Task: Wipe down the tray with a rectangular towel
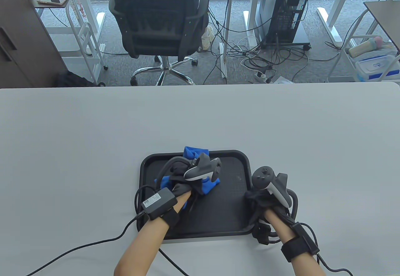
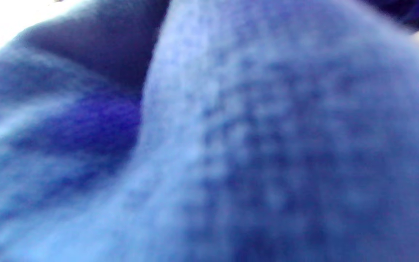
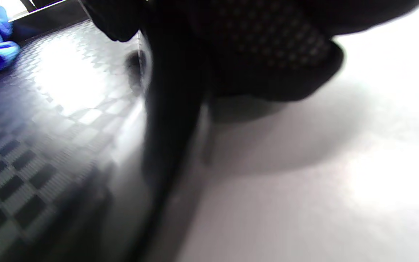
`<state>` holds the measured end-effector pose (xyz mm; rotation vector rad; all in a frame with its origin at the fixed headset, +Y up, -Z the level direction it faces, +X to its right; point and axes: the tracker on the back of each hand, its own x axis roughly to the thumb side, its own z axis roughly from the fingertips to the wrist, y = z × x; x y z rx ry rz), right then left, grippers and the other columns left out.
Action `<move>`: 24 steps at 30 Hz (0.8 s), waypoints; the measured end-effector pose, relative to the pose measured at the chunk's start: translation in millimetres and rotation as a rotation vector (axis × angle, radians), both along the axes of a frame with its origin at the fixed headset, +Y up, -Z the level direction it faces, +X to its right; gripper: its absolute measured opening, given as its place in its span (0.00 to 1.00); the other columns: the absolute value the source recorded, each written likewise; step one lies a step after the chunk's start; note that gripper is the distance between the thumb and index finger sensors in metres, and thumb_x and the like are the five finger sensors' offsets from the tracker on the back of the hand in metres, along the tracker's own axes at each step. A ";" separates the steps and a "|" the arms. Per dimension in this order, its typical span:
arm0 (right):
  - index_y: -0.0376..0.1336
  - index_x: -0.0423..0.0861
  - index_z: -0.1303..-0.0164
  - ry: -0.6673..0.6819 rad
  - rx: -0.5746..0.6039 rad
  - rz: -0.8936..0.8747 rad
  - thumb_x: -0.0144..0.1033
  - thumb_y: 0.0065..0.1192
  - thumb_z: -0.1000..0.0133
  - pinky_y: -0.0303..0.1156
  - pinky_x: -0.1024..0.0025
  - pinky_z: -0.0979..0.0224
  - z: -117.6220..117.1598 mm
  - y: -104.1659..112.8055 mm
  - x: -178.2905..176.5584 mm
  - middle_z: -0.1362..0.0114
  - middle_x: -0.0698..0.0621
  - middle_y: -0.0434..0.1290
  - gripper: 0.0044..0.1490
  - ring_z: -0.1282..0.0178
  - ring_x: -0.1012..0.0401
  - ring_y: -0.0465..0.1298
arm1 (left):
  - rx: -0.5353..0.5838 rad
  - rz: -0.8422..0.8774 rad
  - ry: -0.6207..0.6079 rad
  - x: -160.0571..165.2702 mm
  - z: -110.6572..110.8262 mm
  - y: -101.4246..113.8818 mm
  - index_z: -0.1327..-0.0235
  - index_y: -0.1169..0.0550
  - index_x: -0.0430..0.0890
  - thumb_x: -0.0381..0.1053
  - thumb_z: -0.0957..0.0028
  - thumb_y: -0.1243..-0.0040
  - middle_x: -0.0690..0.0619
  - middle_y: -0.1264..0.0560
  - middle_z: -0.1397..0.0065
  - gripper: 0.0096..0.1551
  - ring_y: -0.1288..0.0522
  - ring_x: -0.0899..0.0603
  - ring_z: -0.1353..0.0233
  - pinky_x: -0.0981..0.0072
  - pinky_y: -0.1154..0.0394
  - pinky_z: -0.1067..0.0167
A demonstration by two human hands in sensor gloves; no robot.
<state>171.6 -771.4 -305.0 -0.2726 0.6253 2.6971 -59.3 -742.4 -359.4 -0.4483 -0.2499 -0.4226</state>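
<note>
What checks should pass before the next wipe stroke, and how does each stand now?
1. Blue towel lies inside the black tray: ok.
2. Left hand presses on the towel: ok.
3. Right hand steadies the tray's right rim: ok.
4. Tray sits fully on the table: ok.
5. Dirt left on the tray floor: cannot tell.

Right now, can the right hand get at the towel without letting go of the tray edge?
Probably not. The right hand rests at the tray right rim; the blue towel lies bunched under the left hand, across bare tray floor.
</note>
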 end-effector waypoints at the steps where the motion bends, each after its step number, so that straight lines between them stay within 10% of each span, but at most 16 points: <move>1: 0.62 0.34 0.47 -0.003 -0.003 -0.003 0.45 0.60 0.46 0.78 0.60 0.72 -0.1 -0.1 0.1 0.65 0.43 0.77 0.29 0.76 0.57 0.80 | -0.004 -0.005 0.011 -6.8 -0.1 0.2 0.27 0.38 0.53 0.48 0.45 0.42 0.47 0.34 0.20 0.32 0.22 0.44 0.34 0.43 0.30 0.34; 13: 0.62 0.34 0.48 -0.027 0.000 -0.019 0.44 0.60 0.46 0.79 0.59 0.72 0.3 -0.7 0.0 0.65 0.42 0.76 0.29 0.76 0.57 0.80 | -0.157 -0.050 0.042 -65.9 24.0 5.3 0.28 0.37 0.50 0.47 0.45 0.41 0.45 0.33 0.21 0.32 0.23 0.43 0.34 0.43 0.30 0.34; 24: 0.62 0.33 0.49 -0.007 0.005 -0.063 0.44 0.61 0.46 0.78 0.60 0.73 -1.5 -2.5 4.1 0.66 0.42 0.77 0.29 0.77 0.57 0.80 | -0.294 -0.111 -0.131 -52.2 74.3 7.1 0.28 0.38 0.46 0.47 0.46 0.41 0.42 0.33 0.22 0.33 0.22 0.44 0.35 0.44 0.29 0.34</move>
